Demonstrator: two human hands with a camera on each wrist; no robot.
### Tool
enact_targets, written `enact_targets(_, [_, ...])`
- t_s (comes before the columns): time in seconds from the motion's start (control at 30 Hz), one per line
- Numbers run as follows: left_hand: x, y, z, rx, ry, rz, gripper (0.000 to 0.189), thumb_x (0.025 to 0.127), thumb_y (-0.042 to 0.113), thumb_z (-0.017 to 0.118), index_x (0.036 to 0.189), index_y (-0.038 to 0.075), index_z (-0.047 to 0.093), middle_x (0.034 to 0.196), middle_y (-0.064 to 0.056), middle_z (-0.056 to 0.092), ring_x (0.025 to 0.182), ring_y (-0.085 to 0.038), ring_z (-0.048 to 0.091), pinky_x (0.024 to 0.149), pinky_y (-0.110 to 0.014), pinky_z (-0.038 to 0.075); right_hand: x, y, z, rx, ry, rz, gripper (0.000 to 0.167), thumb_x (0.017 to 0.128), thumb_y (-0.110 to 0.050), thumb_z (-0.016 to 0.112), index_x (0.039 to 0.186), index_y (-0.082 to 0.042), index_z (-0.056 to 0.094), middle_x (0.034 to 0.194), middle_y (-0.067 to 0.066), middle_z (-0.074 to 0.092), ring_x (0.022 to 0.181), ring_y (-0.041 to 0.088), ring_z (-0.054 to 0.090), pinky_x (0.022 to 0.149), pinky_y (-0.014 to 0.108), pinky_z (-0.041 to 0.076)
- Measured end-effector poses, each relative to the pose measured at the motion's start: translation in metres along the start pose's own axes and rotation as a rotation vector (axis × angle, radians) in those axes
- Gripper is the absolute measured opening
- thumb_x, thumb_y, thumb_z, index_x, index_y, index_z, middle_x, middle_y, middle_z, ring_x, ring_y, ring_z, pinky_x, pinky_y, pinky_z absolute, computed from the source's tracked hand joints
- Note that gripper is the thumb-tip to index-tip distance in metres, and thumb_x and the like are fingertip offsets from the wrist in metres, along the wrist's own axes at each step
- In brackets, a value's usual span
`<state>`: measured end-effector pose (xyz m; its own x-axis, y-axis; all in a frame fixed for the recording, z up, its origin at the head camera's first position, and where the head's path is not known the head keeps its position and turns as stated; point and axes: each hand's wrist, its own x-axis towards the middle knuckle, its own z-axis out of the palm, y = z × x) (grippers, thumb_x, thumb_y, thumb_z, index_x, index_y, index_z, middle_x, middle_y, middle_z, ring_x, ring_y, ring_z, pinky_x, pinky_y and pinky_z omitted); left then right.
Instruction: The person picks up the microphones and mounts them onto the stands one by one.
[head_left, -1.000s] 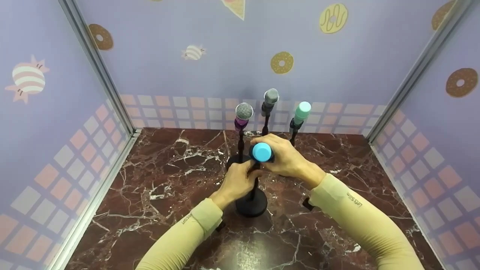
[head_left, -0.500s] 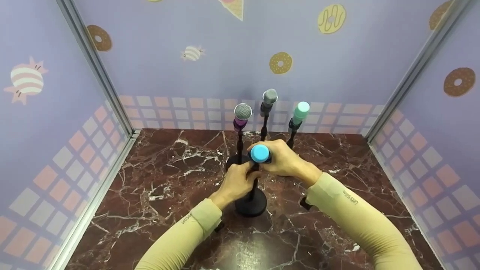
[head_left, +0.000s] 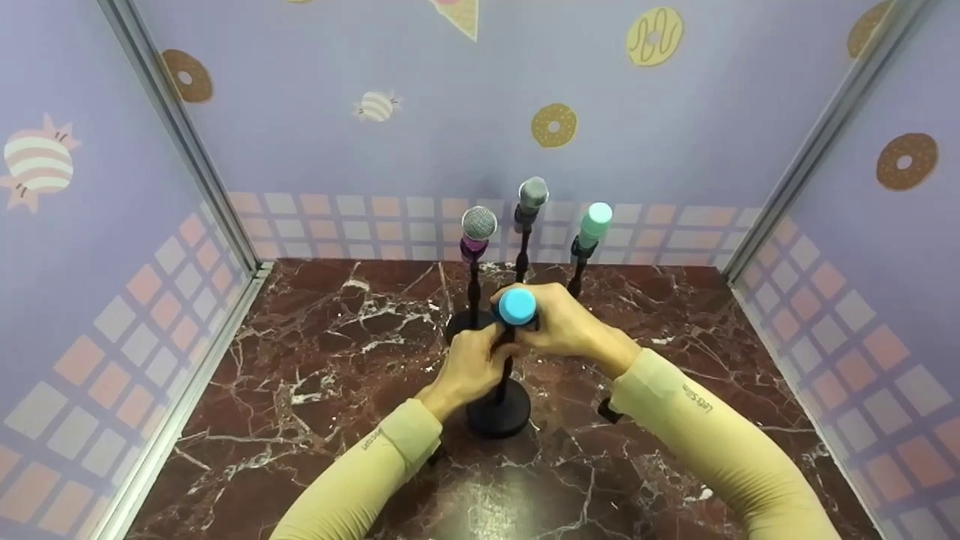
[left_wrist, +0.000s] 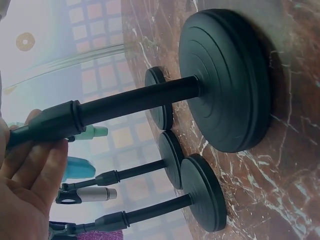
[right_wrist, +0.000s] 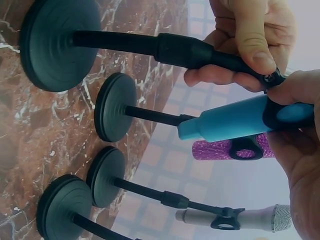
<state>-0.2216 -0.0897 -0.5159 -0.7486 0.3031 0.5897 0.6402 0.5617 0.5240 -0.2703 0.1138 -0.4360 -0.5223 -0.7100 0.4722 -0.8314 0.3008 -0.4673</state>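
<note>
In the middle of the table, a blue microphone [head_left: 517,306] sits in the clip [right_wrist: 272,114] of a black desk stand [head_left: 498,412]. My left hand [head_left: 469,364] grips the upper pole [right_wrist: 187,51] of that stand, its thumb beside the screw joint under the clip. With thumb and fingers, my right hand [head_left: 566,322] holds the blue microphone at the clip; the right wrist view shows the handle's lower end sticking out. The stand's round base [left_wrist: 225,80] rests on the table. My right hand's far fingers are partly hidden behind the microphone.
Behind my hands stand a purple microphone with a silver head [head_left: 478,225], a grey-white one [head_left: 533,195] and a mint-green one [head_left: 596,222], each on a black stand. The dark red marbled table [head_left: 337,435] has patterned panels [head_left: 375,150] at its back and sides.
My right hand has shifted slightly down around the blue microphone. The whole head view has drifted a little, and the left hand keeps its grip on the stand.
</note>
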Motion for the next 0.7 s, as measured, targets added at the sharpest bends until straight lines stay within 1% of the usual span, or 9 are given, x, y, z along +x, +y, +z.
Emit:
enact_targets(0.07, [0.0, -0.001, -0.002, -0.012, -0.014, 0.002, 0.026, 0.104, 0.026, 0.079, 0.092, 0.007, 0.068, 0.072, -0.009, 0.073, 0.065, -0.026, 0.072, 0.063, -0.047, 0.06, -0.003, 0.001, 0.002, -0.031, 0.008, -0.009, 0.056, 0.079, 0.004, 0.085, 0.135, 0.002, 0.074, 0.124, 0.016, 0.083, 0.117, 0.035, 0.082, 0.108, 0.049, 0.065])
enact_targets(0.13, [0.0, -0.002, -0.004, -0.03, -0.034, -0.001, 0.021, 0.104, 0.025, 0.079, 0.096, 0.007, 0.072, 0.075, -0.009, 0.076, 0.067, -0.022, 0.072, 0.066, -0.045, 0.061, -0.006, 0.003, 0.004, -0.061, 0.021, -0.019, 0.059, 0.08, 0.003, 0.084, 0.138, 0.002, 0.072, 0.128, 0.017, 0.082, 0.121, 0.037, 0.081, 0.111, 0.05, 0.063])
enact_targets(0.2, [0.0, -0.002, -0.005, -0.049, -0.05, -0.004, 0.016, 0.105, 0.022, 0.079, 0.102, 0.007, 0.075, 0.08, -0.009, 0.079, 0.07, -0.02, 0.073, 0.069, -0.043, 0.062, -0.012, 0.007, 0.008, -0.085, 0.054, -0.029, 0.061, 0.081, 0.002, 0.084, 0.14, 0.001, 0.07, 0.131, 0.017, 0.081, 0.123, 0.037, 0.08, 0.113, 0.05, 0.063])
enact_targets(0.3, [-0.003, -0.003, -0.005, -0.092, -0.08, -0.019, 0.01, 0.102, 0.014, 0.079, 0.108, 0.006, 0.079, 0.092, -0.01, 0.086, 0.081, -0.019, 0.081, 0.076, -0.04, 0.068, -0.023, 0.013, 0.015, -0.095, 0.115, -0.024, 0.063, 0.081, 0.001, 0.082, 0.143, 0.001, 0.068, 0.137, 0.018, 0.079, 0.127, 0.039, 0.078, 0.115, 0.051, 0.061])
enact_targets(0.33, [-0.005, -0.004, -0.004, -0.106, -0.093, -0.028, 0.011, 0.101, 0.012, 0.079, 0.109, 0.005, 0.079, 0.096, -0.011, 0.087, 0.086, -0.021, 0.084, 0.079, -0.04, 0.07, -0.027, 0.015, 0.017, -0.093, 0.133, -0.016, 0.065, 0.08, 0.002, 0.082, 0.144, 0.002, 0.068, 0.137, 0.019, 0.079, 0.127, 0.039, 0.078, 0.115, 0.052, 0.061])
enact_targets(0.4, [-0.009, -0.005, -0.003, -0.12, -0.115, -0.046, 0.012, 0.098, 0.01, 0.08, 0.108, 0.004, 0.08, 0.103, -0.012, 0.088, 0.093, -0.025, 0.087, 0.083, -0.039, 0.071, -0.035, 0.018, 0.021, -0.093, 0.158, 0.017, 0.068, 0.08, 0.002, 0.082, 0.146, 0.004, 0.066, 0.138, 0.022, 0.078, 0.125, 0.04, 0.078, 0.112, 0.053, 0.063])
enact_targets(0.47, [-0.014, -0.008, -0.002, -0.132, -0.146, -0.076, 0.014, 0.096, 0.009, 0.081, 0.108, 0.003, 0.08, 0.106, -0.014, 0.088, 0.097, -0.027, 0.087, 0.085, -0.039, 0.071, -0.041, 0.02, 0.025, -0.102, 0.171, 0.065, 0.07, 0.081, 0.002, 0.083, 0.149, 0.005, 0.065, 0.138, 0.023, 0.078, 0.122, 0.039, 0.079, 0.108, 0.054, 0.064])
enact_targets(0.6, [-0.023, -0.014, 0.001, -0.112, -0.186, -0.134, 0.018, 0.094, 0.012, 0.081, 0.111, 0.005, 0.08, 0.107, -0.012, 0.088, 0.097, -0.027, 0.087, 0.087, -0.042, 0.07, -0.051, 0.022, 0.032, -0.114, 0.18, 0.151, 0.066, 0.085, -0.001, 0.086, 0.147, 0.006, 0.066, 0.136, 0.024, 0.079, 0.119, 0.039, 0.08, 0.102, 0.054, 0.066])
enact_targets(0.7, [-0.028, -0.018, 0.004, -0.068, -0.212, -0.17, 0.017, 0.094, 0.016, 0.08, 0.109, 0.008, 0.081, 0.102, -0.008, 0.087, 0.094, -0.026, 0.085, 0.087, -0.044, 0.069, -0.056, 0.023, 0.038, -0.121, 0.179, 0.174, 0.059, 0.086, -0.002, 0.086, 0.142, 0.005, 0.07, 0.133, 0.023, 0.081, 0.116, 0.039, 0.081, 0.099, 0.053, 0.067])
